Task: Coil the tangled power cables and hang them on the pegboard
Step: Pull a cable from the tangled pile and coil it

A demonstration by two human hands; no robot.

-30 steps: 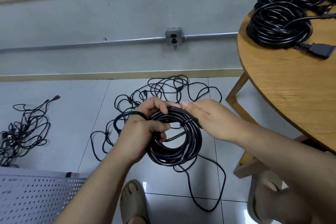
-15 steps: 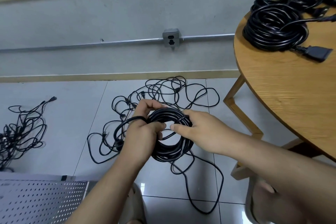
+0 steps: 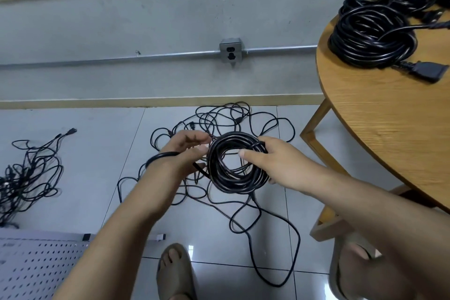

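Right fingers [image 3: 243, 153]: curled round the coil [image 3: 233, 180], thumb through its middle
Left fingers [image 3: 192, 139]: loosely spread just left of it, nothing gripped; one loop is draped over the wrist
Risk: turns may be sprung loose by the one-sided grip; the tail below may be snagged in the floor tangle [image 3: 243, 117]
Count: one held coil; two floor tangles, the second tangle [image 3: 31, 173] far left; one counter coil [image 3: 370, 39] made out clearly on the counter [image 3: 389, 141]; one pegboard [image 3: 36, 263]

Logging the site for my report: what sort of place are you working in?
Probably a workshop or utility room: a metal outlet box on exposed conduit, a pegboard panel at lower left, and coiled cables on a wooden table.
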